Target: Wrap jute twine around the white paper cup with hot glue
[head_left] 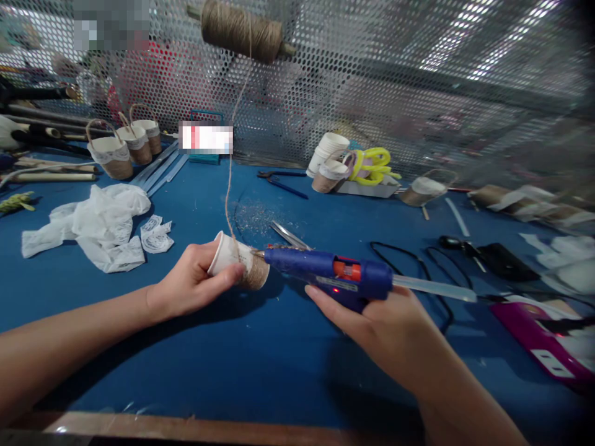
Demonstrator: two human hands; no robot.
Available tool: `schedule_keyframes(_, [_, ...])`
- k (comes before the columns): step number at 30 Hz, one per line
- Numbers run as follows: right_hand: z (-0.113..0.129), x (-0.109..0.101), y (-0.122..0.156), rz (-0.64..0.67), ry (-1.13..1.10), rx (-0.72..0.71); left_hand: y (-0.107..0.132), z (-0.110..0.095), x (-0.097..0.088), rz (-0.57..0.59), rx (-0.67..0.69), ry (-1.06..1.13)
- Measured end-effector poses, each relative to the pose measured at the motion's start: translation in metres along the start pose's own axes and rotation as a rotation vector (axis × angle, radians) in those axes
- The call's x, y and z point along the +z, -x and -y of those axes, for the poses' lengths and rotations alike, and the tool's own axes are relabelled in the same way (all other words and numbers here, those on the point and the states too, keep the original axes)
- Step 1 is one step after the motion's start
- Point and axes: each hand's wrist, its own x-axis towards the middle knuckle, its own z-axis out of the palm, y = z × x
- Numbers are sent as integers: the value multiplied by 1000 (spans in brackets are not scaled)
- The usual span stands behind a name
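Note:
My left hand (198, 275) is closed around a white paper cup (225, 253), tilted on its side with its mouth toward the left. Brown twine (255, 272) wraps the cup's base end. From there a strand rises to a large twine spool (242, 31) hung on the mesh. A blue hot glue gun (325, 272) sits in my right hand (395, 334), fingers wrapped about its grip, which they partly hide. Its nozzle points left and meets the cup near the edge of the winding. A clear glue stick (434, 288) protrudes from the gun's back.
Scissors (288, 235) lie behind the gun, pliers (283, 183) farther back. White lace (102, 223) is heaped at left, near several twine-wrapped cups with handles (114, 158). A stack of paper cups (328, 152) stands at the back. At right are a black cord (421, 266) and a purple power strip (534, 341).

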Motion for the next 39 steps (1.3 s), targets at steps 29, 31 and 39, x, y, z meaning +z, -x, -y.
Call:
schedule_keyframes(29, [-104, 46, -37, 141, -265, 977, 4, -6, -2, 16, 138, -18])
schedule_keyframes(31, [-102, 50, -38, 130, -268, 959, 4, -6, -1, 21, 150, -14])
schedule_keyframes(39, [-22, 39, -72, 259, -636, 690, 7, -6, 1, 83, 182, -11])
